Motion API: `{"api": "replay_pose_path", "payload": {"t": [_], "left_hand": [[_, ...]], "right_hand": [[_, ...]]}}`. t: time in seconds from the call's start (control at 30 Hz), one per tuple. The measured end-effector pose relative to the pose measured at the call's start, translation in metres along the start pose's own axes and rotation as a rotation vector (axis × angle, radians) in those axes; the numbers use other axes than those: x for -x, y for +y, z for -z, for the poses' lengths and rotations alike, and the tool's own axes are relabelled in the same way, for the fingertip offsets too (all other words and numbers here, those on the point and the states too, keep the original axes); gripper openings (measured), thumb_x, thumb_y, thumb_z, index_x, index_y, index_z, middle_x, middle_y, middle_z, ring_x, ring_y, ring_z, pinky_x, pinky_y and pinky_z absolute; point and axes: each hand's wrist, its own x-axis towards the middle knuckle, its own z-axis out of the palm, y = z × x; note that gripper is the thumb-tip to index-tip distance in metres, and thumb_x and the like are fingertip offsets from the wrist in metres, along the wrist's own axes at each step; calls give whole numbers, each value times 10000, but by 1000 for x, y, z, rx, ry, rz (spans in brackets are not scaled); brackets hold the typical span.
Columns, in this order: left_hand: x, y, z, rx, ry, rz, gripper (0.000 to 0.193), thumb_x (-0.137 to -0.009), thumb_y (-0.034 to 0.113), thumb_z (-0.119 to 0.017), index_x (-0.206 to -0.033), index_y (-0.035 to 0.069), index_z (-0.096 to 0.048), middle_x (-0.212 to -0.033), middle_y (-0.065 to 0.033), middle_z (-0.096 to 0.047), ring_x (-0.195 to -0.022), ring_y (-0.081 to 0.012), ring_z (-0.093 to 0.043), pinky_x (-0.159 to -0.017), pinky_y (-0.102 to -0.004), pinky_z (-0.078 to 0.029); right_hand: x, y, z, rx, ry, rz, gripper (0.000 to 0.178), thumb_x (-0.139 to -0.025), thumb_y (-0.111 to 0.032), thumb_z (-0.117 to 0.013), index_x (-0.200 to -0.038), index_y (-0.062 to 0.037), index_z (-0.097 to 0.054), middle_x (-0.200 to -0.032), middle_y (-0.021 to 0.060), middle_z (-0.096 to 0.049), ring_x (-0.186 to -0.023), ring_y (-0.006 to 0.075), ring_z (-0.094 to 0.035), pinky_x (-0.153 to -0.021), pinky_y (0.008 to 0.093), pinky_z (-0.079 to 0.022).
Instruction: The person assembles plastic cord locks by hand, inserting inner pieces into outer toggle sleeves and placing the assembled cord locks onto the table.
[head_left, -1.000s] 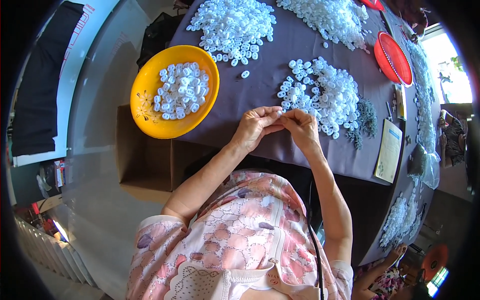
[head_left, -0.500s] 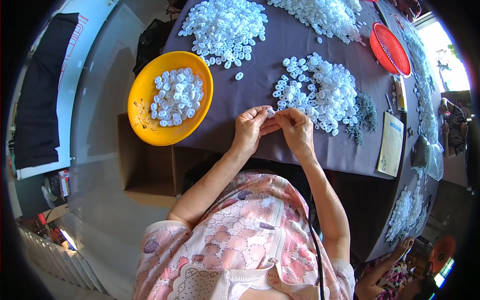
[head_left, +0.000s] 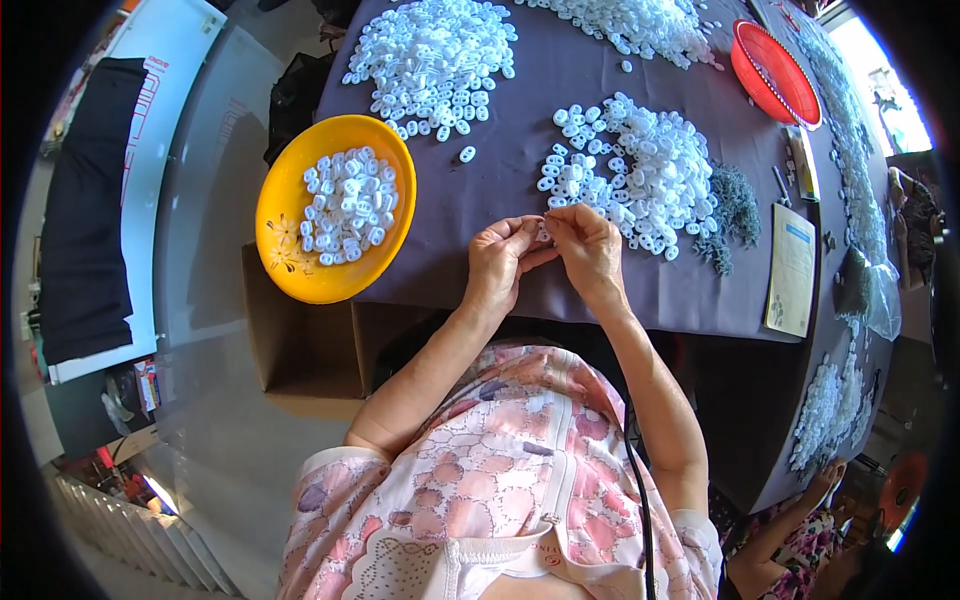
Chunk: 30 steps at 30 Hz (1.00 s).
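A small white two-hole plastic piece is pinched in the fingertips of my left hand, above the table's near edge. My right hand meets it, thumb and forefinger pressed together on the piece's upper end. Whether a smaller part is between those right fingertips is hidden. Just beyond my hands lies a heap of similar white pieces, with looser ones on its left side. Beside the heap is a tangled-looking pile of small dark grey-green parts.
At left, a yellow bowl holds several white pieces, above an open cardboard box. More white heaps lie farther back on the dark tablecloth. A red basket and a booklet are at right. Another person's arm shows lower right.
The whole view has shifted slightly. My right fingertips have closed over the upper end of the white piece, which shows less than before. Both hands stay together in nearly the same place.
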Motion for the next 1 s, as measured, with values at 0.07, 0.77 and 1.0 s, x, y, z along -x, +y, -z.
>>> {"api": "replay_pose_path", "payload": {"t": [0.07, 0.77, 1.0], "left_hand": [[1, 0, 0, 16, 7, -13, 157, -913, 116, -515, -976, -16, -573, -886, -104, -630, -823, -176, -630, -784, -361, -541], [15, -1, 3, -118, -37, 38, 205, -925, 158, -496, -1017, -10, -571, -949, -124, -629, -890, -201, -638, -693, -336, -562], [10, 14, 5, -181, -61, 74, 211, -913, 160, -523, -1033, -2, -584, -905, -100, -640, -772, -180, -654, -586, -293, -560]], "right_hand": [[0, 1, 0, 26, -4, 4, 90, -802, -51, -611, -862, 11, -638, -697, 76, -653, -653, 90, -606, -605, 238, -474], [-5, -7, 3, 12, -38, -44, 58, -834, -46, -589, -863, 0, -608, -730, 12, -619, -672, 56, -536, -621, 221, -452], [-6, -4, 8, 26, -150, 20, 71, -833, -55, -585, -870, -2, -612, -696, 29, -611, -642, 69, -530, -583, 233, -439]]}}
